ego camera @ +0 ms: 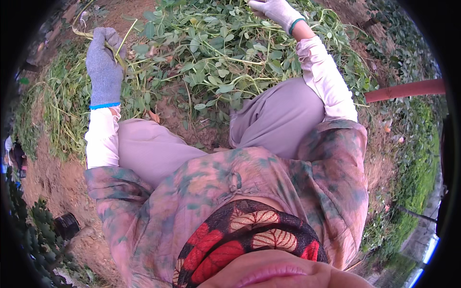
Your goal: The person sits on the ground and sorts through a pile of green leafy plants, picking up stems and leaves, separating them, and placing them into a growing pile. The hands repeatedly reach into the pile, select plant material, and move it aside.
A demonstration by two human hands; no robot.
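My left hand (105, 61), in a grey knitted glove with a blue cuff edge, is shut on a pale green plant stem (117, 54). The stem juts out on both sides of the fist. At the top edge of the view is my right hand (279, 12), in a pale glove with a green cuff edge. Its fingertips are partly cut off, so what they hold cannot be made out. A heap of leafy green plants (216, 46), which look like peanut plants, lies on the soil in front of my bent knees, below and between both hands.
More pulled plants (63, 115) lie in a pile at the left. A red pole or pipe (405, 90) reaches in from the right. Behind me on the left, a black container (66, 226) rests on bare soil (50, 180). Green growth (417, 154) lines the right side.
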